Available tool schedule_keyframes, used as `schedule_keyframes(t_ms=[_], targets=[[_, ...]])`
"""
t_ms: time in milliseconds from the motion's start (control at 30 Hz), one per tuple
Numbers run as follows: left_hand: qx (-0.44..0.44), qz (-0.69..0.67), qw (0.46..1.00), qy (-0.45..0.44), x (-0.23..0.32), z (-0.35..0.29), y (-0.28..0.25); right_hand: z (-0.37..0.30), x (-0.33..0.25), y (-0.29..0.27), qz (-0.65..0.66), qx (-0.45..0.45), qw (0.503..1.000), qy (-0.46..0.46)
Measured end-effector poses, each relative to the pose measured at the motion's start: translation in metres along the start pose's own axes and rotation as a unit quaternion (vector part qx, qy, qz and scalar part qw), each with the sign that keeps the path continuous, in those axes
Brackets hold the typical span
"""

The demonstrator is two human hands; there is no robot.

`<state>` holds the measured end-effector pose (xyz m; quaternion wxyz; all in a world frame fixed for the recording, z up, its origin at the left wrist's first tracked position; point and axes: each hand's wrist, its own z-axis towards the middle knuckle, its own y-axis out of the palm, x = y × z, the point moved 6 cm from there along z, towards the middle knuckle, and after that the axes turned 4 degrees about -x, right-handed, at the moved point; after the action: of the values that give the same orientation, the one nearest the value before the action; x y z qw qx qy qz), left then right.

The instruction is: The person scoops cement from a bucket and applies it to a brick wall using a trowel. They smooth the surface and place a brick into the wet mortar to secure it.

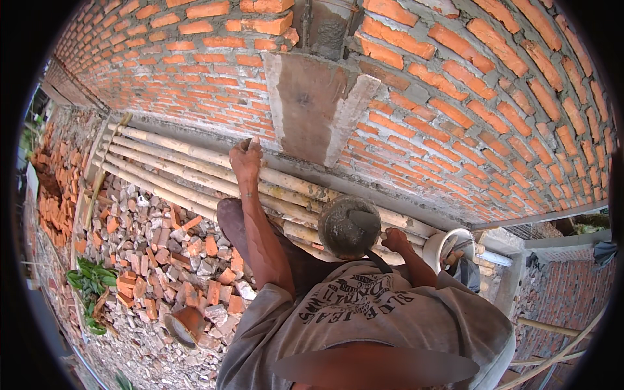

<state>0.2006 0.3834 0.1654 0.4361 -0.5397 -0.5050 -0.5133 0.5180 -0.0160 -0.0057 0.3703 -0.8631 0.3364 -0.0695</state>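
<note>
Dark bucket [330,238] stands just left of the right hand [396,241], well right of the left hand [246,157]. Both hands' fingers look curled; I cannot tell whether they grip anything. It seems stiff, probably heavy, best held by its rim.

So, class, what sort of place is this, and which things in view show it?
Most likely a building site: there is an unplastered brick wall with rough grey mortar joints, bamboo poles running alongside it, and a spread of broken bricks on the ground.
</note>
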Motion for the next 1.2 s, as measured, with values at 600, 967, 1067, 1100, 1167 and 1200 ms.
schedule_keyframes(t_ms=[600, 967, 1067, 1100, 1167, 1200], targets=[[-0.003, -0.024, 0.999, 0.030, 0.0040, -0.0028, 0.0052, -0.0004, 0.0010, 0.0033, 0.038, 0.011, 0.999, 0.025], [-0.018, -0.058, 0.998, 0.025, 0.0035, -0.0025, 0.0055, 0.0021, -0.0001, 0.0045, 0.024, 0.019, 0.999, 0.017], [0.000, -0.028, 1.000, 0.013, 0.0037, -0.0038, 0.0051, 0.0032, 0.0008, 0.0059, 0.025, 0.016, 0.999, 0.022], [0.004, -0.019, 1.000, 0.006, 0.0038, -0.0044, 0.0051, 0.0033, 0.0018, 0.0066, 0.024, 0.013, 0.999, 0.031], [0.006, -0.004, 1.000, -0.003, 0.0050, -0.0050, 0.0050, 0.0030, 0.0002, 0.0042, 0.031, 0.034, 0.999, 0.015], [0.004, 0.002, 1.000, -0.005, 0.0062, -0.0052, 0.0049, 0.0029, 0.0010, 0.0041, 0.031, 0.035, 0.999, 0.021]])
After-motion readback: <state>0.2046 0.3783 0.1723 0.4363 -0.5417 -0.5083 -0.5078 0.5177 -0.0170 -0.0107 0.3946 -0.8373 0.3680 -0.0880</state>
